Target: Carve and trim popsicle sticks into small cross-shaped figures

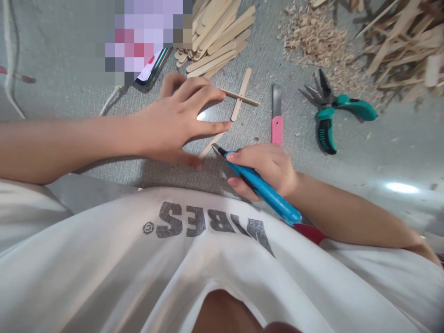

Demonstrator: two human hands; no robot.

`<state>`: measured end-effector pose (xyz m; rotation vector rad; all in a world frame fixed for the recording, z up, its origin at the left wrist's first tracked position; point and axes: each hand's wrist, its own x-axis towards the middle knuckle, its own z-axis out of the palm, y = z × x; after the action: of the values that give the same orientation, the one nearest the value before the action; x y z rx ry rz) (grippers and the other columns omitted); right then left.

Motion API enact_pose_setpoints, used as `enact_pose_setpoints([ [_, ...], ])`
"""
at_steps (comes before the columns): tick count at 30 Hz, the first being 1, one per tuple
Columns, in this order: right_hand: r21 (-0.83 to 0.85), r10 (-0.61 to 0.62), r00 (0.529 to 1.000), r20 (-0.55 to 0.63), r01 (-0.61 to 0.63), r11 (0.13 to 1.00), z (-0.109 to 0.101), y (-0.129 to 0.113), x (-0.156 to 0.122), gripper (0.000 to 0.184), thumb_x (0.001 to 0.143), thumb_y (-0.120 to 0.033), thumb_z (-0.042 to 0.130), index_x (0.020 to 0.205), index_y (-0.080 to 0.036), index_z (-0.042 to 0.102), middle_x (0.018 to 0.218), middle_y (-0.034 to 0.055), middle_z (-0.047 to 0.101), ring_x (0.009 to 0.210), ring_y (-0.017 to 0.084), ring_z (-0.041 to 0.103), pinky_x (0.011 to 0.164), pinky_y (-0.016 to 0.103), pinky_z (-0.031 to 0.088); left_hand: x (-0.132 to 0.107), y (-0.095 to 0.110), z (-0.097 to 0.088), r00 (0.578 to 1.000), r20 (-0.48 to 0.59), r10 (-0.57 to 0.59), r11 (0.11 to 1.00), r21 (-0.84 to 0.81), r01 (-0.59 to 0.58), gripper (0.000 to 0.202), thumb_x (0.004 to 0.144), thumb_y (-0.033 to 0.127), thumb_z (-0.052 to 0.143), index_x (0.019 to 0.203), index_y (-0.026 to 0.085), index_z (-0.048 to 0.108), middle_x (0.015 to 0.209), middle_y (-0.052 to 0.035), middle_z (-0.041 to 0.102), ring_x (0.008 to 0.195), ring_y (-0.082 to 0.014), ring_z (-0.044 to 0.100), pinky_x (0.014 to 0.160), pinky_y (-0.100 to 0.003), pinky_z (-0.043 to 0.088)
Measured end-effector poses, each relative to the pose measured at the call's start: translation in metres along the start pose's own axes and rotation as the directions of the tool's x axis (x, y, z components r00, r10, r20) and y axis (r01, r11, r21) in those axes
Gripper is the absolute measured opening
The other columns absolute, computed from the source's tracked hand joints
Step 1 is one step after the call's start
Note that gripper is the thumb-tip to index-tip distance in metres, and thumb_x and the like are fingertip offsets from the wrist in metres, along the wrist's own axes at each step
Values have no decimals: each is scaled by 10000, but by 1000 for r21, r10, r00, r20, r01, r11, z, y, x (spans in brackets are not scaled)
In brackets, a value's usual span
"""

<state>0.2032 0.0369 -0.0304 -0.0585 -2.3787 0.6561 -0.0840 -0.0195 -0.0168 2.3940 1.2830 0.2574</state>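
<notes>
Presently, a cutting stroke is judged to be in hand; the left hand, fingers spread flat, is pressed upon a wooden stick at frame centre; the right hand is closed round a blue utility knife, its tip set against that stick; firm pinning is judged necessary. Spare sticks are heaped loose at upper centre, not held in any container.

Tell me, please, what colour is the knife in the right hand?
The knife is blue; head view.
</notes>
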Motion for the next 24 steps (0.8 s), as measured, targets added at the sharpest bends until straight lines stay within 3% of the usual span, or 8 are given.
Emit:
enact_pose_setpoints([
  [4,36,23,1000,9,-23,999,-1,2,2,356,1105,-564,693,1269,-251,658,731,-56,670,569,154,652,517,300,525,-4,-2,6,999,-44,30,999,-12,-31,1116,690,621,1054,1670,366,583,1884,-186,368,1729,-540,297,1348,-845,147],
  [7,37,31,998,47,-33,999,-3,3,3,281,1070,-419,755,1260,-239,652,767,-42,710,591,144,673,552,283,541,-7,-2,8,995,-42,90,996,26,-88,1188,721,666,1021,1741,372,489,1923,-192,294,1766,-557,249,1367,-864,106],
  [11,-9,61,992,111,-60,998,-8,1,4,219,1068,-240,648,1284,-218,623,841,-17,757,654,142,711,619,268,574,-8,-3,7,993,15,115,989,87,-116,1079,901,719,850,1806,367,378,1955,-175,201,1795,-554,185,1370,-896,86],
  [15,-53,63,983,170,-55,997,-11,0,4,280,1070,-225,580,1348,-246,602,819,-29,734,650,158,701,617,288,571,-8,-4,8,992,37,121,987,101,-124,985,1003,760,678,1830,352,332,1967,-180,133,1797,-575,140,1357,-916,67],
  [19,-30,47,982,184,-42,999,-11,0,3,308,1065,-225,594,1369,-273,601,844,-16,748,666,164,713,600,294,560,-8,-4,9,996,17,89,995,49,-89,871,1025,732,610,1795,379,406,1972,-57,192,1816,-513,139,1400,-871,26],
  [24,-46,59,990,130,-53,998,-11,-3,5,310,1052,-192,590,1359,-235,599,837,0,744,669,166,715,644,288,576,-7,-3,8,996,38,80,995,50,-82,869,1035,762,544,1787,341,428,1969,-69,197,1817,-513,123,1396,-875,26],
])
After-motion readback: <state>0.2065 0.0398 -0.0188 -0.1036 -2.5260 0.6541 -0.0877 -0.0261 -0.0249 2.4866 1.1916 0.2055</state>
